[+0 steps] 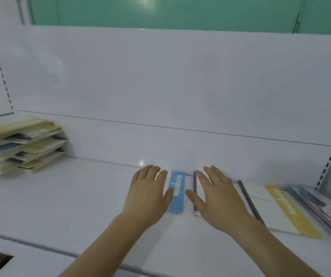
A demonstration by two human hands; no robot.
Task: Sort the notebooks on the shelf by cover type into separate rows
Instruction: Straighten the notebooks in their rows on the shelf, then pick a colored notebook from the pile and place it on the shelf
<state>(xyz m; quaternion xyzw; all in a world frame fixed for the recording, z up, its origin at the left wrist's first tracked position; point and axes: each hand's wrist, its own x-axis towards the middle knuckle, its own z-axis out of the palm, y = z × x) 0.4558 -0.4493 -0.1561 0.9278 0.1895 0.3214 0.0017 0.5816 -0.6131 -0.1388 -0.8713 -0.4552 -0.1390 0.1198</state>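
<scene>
A white notebook with a blue band (pixel 176 191) lies flat on the white shelf (pixel 70 196), near the back panel. My left hand (pixel 147 193) lies flat on its left part, fingers straight. To its right lies another white notebook with a dark spine (pixel 195 193); my right hand (pixel 216 198) rests flat over it, fingers spread. Further right lies a white notebook with a yellow band (pixel 286 211) and a dark spine. An untidy stack of notebooks (pixel 20 145) sits at the far left of the shelf.
At the far right edge lies a pile of notebooks with pictured covers (pixel 324 210), partly under the yellow-banded one's side. The shelf's front lip (pixel 46 249) runs across the foreground. Slotted uprights stand at both ends of the back panel.
</scene>
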